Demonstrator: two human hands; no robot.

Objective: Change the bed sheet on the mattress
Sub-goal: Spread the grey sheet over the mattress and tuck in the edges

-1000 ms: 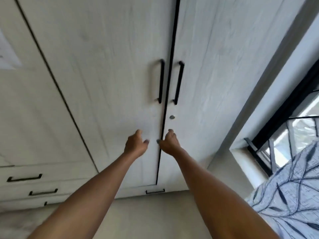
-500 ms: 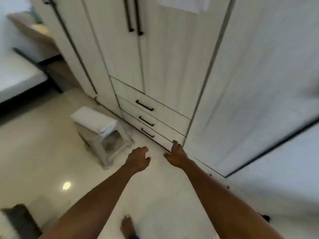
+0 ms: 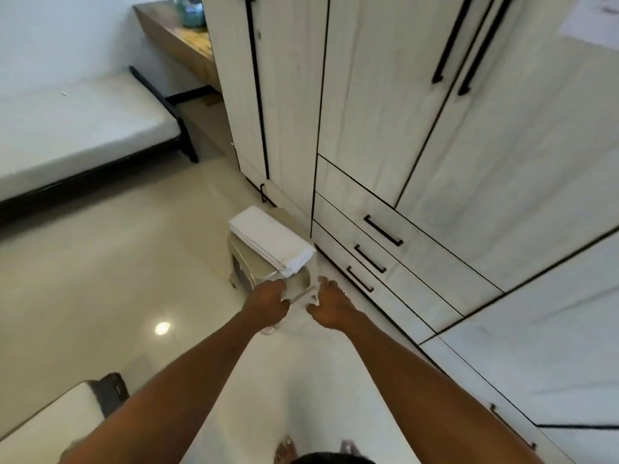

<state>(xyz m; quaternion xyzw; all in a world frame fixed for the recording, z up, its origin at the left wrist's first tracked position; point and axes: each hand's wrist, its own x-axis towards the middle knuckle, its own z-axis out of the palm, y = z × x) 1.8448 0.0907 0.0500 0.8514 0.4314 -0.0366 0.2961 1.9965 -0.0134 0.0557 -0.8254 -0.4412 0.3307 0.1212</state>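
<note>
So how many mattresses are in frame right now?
2. The far mattress lies on a dark frame at upper left. The near mattress shows only a corner at bottom left. Others may be outside the view.

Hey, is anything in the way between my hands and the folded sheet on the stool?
Nothing visible. The folded sheet lies uncovered on the stool by the wardrobe drawers; the left hand and right hand are at the stool's near end.
</note>
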